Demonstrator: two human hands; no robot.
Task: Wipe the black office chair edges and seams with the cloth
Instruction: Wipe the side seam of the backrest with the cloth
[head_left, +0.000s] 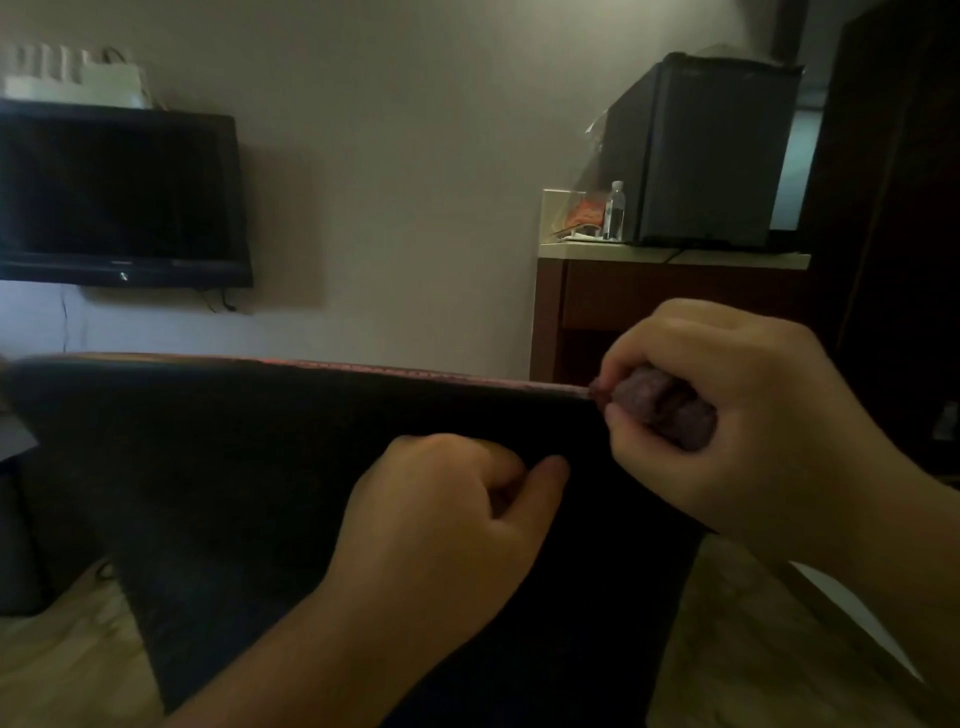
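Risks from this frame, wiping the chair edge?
1. The cloth is balled tight in the right hand at the far right end of the chair edge; it may slide off.
2. The left hand only rests curled on the chair, so it may swivel.
3. Dim light hides seams.

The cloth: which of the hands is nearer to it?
Right. The right hand grips the bunched cloth at the chair back's top edge; the left hand sits lower, against the chair back, apart from it.
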